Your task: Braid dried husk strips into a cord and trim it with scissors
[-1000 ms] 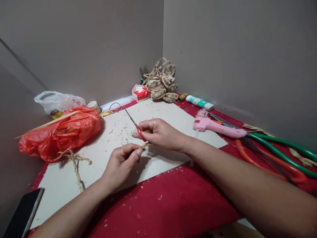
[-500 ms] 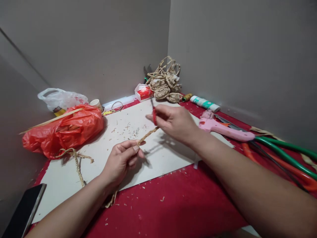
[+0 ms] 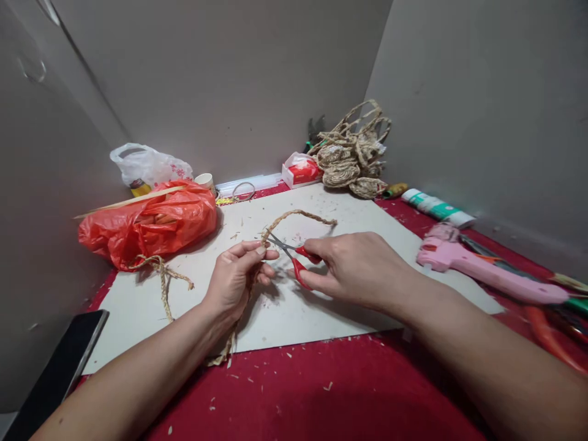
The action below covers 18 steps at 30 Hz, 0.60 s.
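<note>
My left hand [image 3: 241, 272] pinches a braided straw cord [image 3: 301, 213] between thumb and fingers. One end of the cord arches up and to the right over the white board [image 3: 294, 312]; the other hangs below the palm toward the board's front edge. My right hand [image 3: 351, 266] grips a pair of scissors [image 3: 301, 269] by their red handles. The scissor blades are spread, and their tips are at the cord just above my left thumb. Another knotted piece of braided cord [image 3: 164, 288] lies on the board to the left.
An orange plastic bag [image 3: 151, 223] and a phone [image 3: 59, 367] are at the left. Coiled straw braids [image 3: 351, 162] and a tissue box [image 3: 301, 171] stand at the back. A pink glue gun [image 3: 487, 269] lies at the right. Straw scraps litter the red cloth [image 3: 294, 392].
The scissors have come down to the cord beside my left hand, and their blades have spread. The cord's far end now arches free. The view has swung left.
</note>
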Motion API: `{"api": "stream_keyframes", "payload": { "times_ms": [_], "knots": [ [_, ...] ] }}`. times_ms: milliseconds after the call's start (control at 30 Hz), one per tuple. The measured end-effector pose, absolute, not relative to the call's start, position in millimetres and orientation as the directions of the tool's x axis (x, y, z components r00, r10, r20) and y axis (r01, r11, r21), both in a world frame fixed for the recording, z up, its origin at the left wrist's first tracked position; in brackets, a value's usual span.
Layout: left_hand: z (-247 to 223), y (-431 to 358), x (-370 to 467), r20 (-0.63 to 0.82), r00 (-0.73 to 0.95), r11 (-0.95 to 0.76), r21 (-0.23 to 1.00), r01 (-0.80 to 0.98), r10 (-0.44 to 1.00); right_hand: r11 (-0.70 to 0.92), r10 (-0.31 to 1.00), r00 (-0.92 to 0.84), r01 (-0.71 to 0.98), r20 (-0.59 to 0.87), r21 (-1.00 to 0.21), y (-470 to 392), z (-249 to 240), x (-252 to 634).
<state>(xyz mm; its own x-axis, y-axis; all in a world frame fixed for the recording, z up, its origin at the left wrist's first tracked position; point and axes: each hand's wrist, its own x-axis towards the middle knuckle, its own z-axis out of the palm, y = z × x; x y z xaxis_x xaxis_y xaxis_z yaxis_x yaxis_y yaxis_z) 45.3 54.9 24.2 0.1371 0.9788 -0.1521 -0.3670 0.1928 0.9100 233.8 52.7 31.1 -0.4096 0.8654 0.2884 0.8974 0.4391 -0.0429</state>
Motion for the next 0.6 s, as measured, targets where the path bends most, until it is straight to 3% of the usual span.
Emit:
{"api": "stream_keyframes", "payload": {
  "times_ms": [167, 600],
  "knots": [
    [26.2, 51.6, 45.8, -0.180, 0.120, 0.211, 0.918, -0.337, 0.976, 0.412, 0.874, -0.404, 0.911, 0.272, 0.030, 50.5, 36.5, 232.8],
    [33.2, 54.4, 43.5, -0.177, 0.126, 0.206, 0.936, -0.284, 0.976, 0.436, 0.872, -0.429, 0.900, 0.234, 0.026, 50.6, 32.9, 229.0]
  ]
}}
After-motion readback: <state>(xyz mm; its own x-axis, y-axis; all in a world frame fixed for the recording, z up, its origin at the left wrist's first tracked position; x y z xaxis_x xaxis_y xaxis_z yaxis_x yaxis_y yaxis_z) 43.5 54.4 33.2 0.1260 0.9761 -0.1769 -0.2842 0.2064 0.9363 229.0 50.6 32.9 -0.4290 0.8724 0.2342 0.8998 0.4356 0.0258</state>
